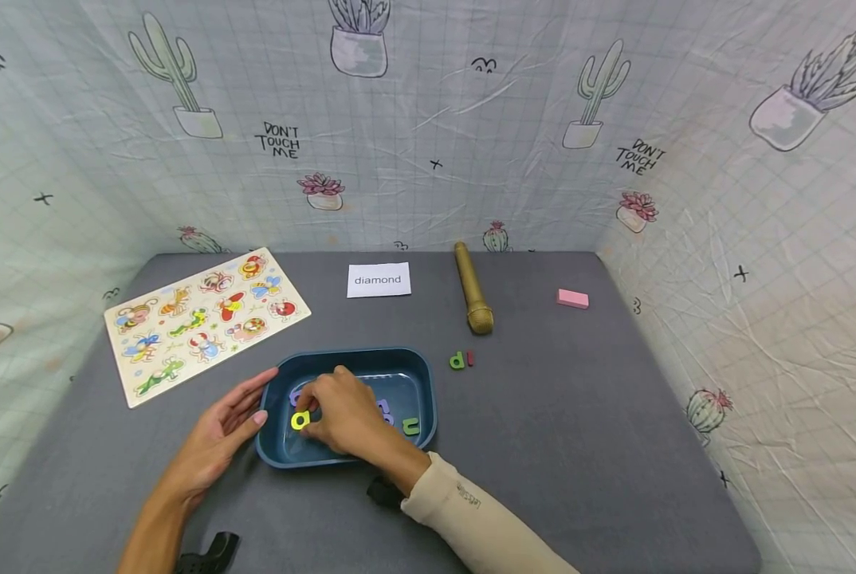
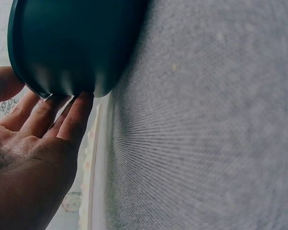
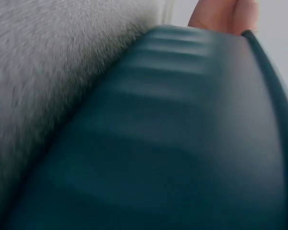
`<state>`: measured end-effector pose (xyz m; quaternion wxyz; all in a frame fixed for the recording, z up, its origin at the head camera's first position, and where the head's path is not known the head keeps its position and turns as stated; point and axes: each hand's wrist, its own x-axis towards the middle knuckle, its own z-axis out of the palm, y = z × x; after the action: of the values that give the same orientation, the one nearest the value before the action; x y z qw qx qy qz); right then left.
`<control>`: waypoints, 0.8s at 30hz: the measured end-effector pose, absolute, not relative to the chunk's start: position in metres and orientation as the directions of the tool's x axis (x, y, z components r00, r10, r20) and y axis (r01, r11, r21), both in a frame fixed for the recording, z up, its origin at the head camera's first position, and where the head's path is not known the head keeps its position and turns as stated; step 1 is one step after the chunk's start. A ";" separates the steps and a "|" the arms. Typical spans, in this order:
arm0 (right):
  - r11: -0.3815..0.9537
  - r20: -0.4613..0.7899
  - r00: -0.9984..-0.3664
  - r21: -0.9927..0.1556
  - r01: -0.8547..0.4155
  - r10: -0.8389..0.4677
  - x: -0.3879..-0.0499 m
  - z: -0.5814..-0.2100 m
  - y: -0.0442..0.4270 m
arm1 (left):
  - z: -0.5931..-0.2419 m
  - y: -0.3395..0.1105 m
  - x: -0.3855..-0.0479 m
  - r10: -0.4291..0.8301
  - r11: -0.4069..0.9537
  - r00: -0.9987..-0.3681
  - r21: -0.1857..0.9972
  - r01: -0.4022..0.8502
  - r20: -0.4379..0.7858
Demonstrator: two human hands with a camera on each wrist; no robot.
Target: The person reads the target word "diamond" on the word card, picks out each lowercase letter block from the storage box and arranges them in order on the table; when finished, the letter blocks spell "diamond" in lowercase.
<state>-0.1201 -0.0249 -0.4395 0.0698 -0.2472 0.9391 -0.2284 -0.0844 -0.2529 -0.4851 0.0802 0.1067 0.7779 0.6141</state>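
A dark blue tray [image 1: 428,399] holds several plastic letters, among them a green one [image 1: 410,426] at its right end and purple ones [image 1: 385,410]. My right hand [image 1: 349,410] reaches into it, thumb and fingertips pinching a yellow letter [image 1: 300,420] near the left end. Against the tray's left side rests my left hand [image 1: 209,446]. In the left wrist view, that hand [image 2: 33,148] touches the outer wall of the tray [image 2: 77,48] with extended fingers, thumb by the rim. The tray's wall [image 3: 158,129] fills most of the right wrist view, hiding the letters.
Behind the tray lie an insect picture board [image 1: 206,319], a white card reading "diamond" [image 1: 378,281] and a gold microphone [image 1: 473,291]. A green letter [image 1: 457,360] and a small red piece [image 1: 470,359] lie right of the tray. Farther right is a pink block [image 1: 572,299].
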 end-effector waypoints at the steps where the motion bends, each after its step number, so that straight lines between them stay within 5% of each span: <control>1: 0.770 -0.008 -0.868 -0.465 -0.437 -0.497 -0.120 -0.438 -0.022 | -0.485 -0.253 -0.085 0.263 0.228 -0.965 0.971 0.066 0.004; 24: 0.695 0.169 -0.883 -0.558 -0.453 -0.439 -0.108 -0.419 0.038 | -0.485 -0.252 -0.084 0.259 0.231 -0.965 0.969 0.086 0.024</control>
<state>-0.1075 0.0377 -0.4192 -0.0115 -0.2421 0.9206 -0.3061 -0.0836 -0.2521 -0.4851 0.0711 0.1105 0.7813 0.6101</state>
